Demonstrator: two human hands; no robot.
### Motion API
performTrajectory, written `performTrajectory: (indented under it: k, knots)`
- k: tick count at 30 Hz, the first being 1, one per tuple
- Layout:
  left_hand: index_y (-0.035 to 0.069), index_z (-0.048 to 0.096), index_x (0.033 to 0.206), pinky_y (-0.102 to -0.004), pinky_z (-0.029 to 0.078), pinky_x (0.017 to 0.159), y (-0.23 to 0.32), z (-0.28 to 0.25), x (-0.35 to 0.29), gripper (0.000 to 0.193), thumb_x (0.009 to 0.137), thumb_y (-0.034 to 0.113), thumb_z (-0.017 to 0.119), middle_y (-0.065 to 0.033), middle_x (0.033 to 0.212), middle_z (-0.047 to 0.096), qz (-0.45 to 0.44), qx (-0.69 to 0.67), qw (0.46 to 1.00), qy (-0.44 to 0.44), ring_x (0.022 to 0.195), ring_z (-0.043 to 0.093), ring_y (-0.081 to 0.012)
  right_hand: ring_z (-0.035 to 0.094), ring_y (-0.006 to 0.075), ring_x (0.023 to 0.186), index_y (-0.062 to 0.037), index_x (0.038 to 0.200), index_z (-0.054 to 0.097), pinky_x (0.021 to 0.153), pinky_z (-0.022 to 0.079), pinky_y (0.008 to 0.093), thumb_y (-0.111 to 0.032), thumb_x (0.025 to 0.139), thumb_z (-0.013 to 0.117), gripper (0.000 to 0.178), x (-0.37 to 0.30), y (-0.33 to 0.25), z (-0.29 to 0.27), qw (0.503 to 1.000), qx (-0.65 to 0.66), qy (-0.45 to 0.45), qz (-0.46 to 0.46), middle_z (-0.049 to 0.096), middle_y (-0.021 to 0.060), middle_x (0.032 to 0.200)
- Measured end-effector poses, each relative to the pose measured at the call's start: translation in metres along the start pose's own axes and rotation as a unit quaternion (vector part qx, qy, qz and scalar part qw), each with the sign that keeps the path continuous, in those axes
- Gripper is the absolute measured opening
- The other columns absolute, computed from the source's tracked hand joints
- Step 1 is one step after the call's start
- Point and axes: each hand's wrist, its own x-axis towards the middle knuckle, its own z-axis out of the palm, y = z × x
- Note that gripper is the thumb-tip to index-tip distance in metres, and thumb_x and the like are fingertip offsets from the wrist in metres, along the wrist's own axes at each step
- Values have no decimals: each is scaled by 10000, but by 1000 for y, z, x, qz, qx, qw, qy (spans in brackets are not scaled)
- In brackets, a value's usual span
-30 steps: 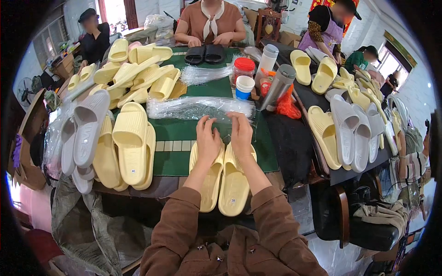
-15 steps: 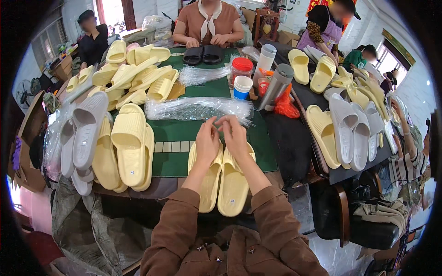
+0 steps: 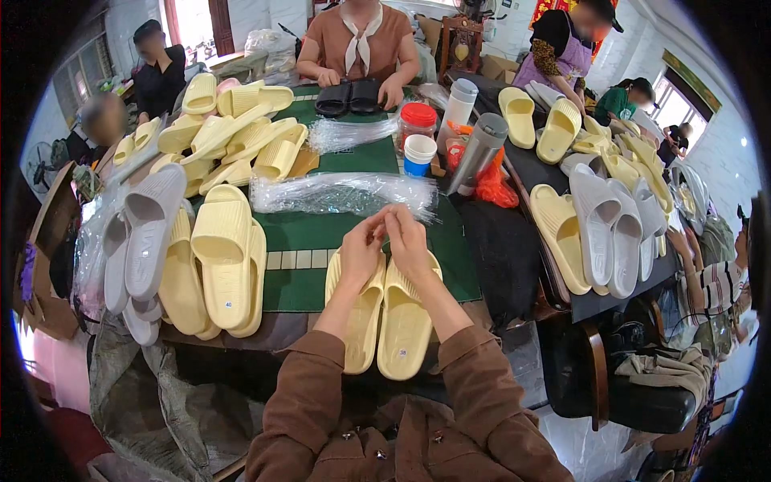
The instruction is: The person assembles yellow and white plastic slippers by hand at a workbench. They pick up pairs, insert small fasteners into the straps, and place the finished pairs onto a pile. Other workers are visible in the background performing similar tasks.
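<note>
A pair of pale yellow slide slippers lies side by side at the table's near edge: the left slipper and the right slipper, toes pointing away from me. Over their straps, my left hand and my right hand meet, fingertips pinched together. Anything between those fingers is too small or hidden to make out. Just beyond the fingertips lies a bundle of thin clear plastic strands on the green mat.
Yellow slippers and grey slippers are piled at left. On the right stand a paper cup, a red-lidded jar and a steel flask. Across the table, a person handles black slippers. More slippers lie on the right table.
My fingertips have come together from slightly apart. The person opposite has moved a hand onto the black slippers. Another person's head has appeared at the far left.
</note>
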Motion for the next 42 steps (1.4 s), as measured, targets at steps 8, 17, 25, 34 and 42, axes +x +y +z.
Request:
performTrajectory:
  k: [8, 17, 25, 34, 42]
  knots:
    - [-2, 634, 1114, -300, 497, 703, -15, 3, -1, 317, 807, -49, 572, -117, 862, 665, 48, -31, 998, 12, 739, 628, -200, 638, 306, 748, -34, 1006, 572, 640, 509, 368, -15, 873, 544, 137, -1, -16, 0, 982, -132, -42, -130, 628, 141, 852]
    - [30, 610, 1072, -263, 480, 638, -31, 4, 4, 234, 842, -10, 587, -76, 1008, 607, 104, 36, 992, 54, 742, 573, -148, 630, 370, 819, -59, 1000, 590, 670, 512, 415, -3, 802, 600, 206, -26, -60, 7, 970, -123, -135, -158, 634, 155, 897]
    - [44, 571, 1141, -313, 500, 633, -18, 2, 4, 305, 842, -13, 550, -129, 1115, 570, 95, 32, 992, 82, 731, 588, -219, 620, 315, 788, -34, 988, 603, 673, 498, 380, -1, 838, 602, 153, -61, -73, 0, 976, -112, -153, -103, 625, 136, 862]
    - [21, 595, 1132, -297, 501, 654, -23, 2, 3, 250, 913, -17, 480, -130, 1076, 586, 91, 20, 992, 88, 762, 622, -196, 624, 320, 780, -44, 931, 584, 658, 510, 387, -4, 770, 642, 176, -69, -55, 8, 957, -154, -135, -207, 618, 128, 875]
    - [29, 609, 1101, -270, 480, 654, -26, 6, 4, 224, 926, -11, 476, -79, 1015, 582, 56, -17, 996, 67, 765, 564, -144, 635, 273, 746, -10, 976, 577, 654, 505, 341, 12, 892, 542, 94, -47, -31, -1, 993, -76, -45, -79, 626, 127, 858]
